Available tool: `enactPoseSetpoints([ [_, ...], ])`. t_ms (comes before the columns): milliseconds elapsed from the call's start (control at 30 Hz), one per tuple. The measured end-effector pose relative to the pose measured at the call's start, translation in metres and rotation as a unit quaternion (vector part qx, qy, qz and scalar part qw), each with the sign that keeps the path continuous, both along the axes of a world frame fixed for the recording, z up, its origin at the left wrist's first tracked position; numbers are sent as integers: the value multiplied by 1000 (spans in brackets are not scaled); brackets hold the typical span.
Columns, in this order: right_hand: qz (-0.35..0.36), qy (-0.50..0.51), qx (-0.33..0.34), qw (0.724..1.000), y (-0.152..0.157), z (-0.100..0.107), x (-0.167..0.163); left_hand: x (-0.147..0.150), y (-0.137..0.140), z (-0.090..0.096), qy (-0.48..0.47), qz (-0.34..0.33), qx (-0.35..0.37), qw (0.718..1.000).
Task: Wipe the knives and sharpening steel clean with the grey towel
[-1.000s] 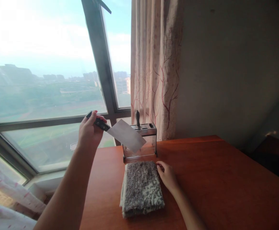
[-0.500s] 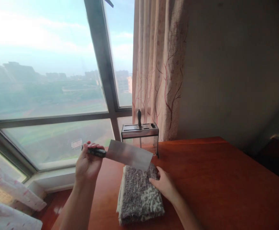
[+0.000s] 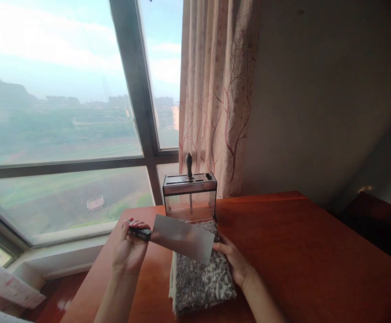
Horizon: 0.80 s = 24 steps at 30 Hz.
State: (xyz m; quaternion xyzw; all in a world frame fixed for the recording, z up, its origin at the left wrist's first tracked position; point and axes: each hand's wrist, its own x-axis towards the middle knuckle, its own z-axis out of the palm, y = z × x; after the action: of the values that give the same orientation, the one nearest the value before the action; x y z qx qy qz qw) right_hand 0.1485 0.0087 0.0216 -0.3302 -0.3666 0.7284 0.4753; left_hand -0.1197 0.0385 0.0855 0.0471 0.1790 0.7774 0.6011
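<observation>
A cleaver with a broad steel blade is held over a folded grey-and-white towel on the table. My left hand is closed around its black handle, palm up, with the blade reaching to the right. By the towel's right edge is my right hand, open, its thumb stretched towards the end of the blade. Its other fingers are partly hidden, and I cannot tell whether the thumb touches the blade. Behind the towel stands a knife block with a slotted top, clear sides and one dark-handled tool upright in it.
The reddish-brown wooden table spreads to the right. A large window fills the left side, with a sill below it. A patterned curtain hangs behind the knife block, beside a dark wall.
The cleaver has come lower, nearer the towel, with my left hand. My right thumb is now closer to the blade's end. The whole view has shifted slightly.
</observation>
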Motion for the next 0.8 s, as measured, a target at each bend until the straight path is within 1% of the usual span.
enactPoseSetpoints([
  [100, 32, -17, -34, 999, 0, 1, -2, 2, -2, -9, 24, -4, -12, 1000],
  [167, 47, -55, -59, 996, 1, -1, -2, 3, -3, -15, 37, -10, -17, 999],
  [233, 37, -89, -67, 993, 1, -2, -2, 3, -2, -20, 31, -11, -28, 999],
  [267, 26, -89, -65, 994, 1, -3, -2, 4, -2, -22, 19, -3, -42, 999],
  [300, 14, -75, -62, 995, 0, -3, -2, 5, 0, -24, 4, 11, -60, 998],
  [367, 10, -10, -59, 998, -3, -2, -1, 8, 2, -27, -24, 45, -99, 994],
  [433, 30, 71, -62, 995, -7, -1, -1, 12, 4, -29, -36, 68, -122, 990],
  [500, 52, 125, -74, 988, -8, 1, -1, 16, 3, -28, -34, 67, -124, 989],
  [567, 57, 150, -95, 983, -8, 2, -2, 19, 0, -25, -34, 52, -118, 991],
  [700, 36, 185, -131, 973, -5, 4, 1, 28, -12, -19, -27, -13, -94, 995],
  [800, 29, 200, -141, 969, -3, 4, 8, 36, -22, -21, 3, -56, -74, 996],
])
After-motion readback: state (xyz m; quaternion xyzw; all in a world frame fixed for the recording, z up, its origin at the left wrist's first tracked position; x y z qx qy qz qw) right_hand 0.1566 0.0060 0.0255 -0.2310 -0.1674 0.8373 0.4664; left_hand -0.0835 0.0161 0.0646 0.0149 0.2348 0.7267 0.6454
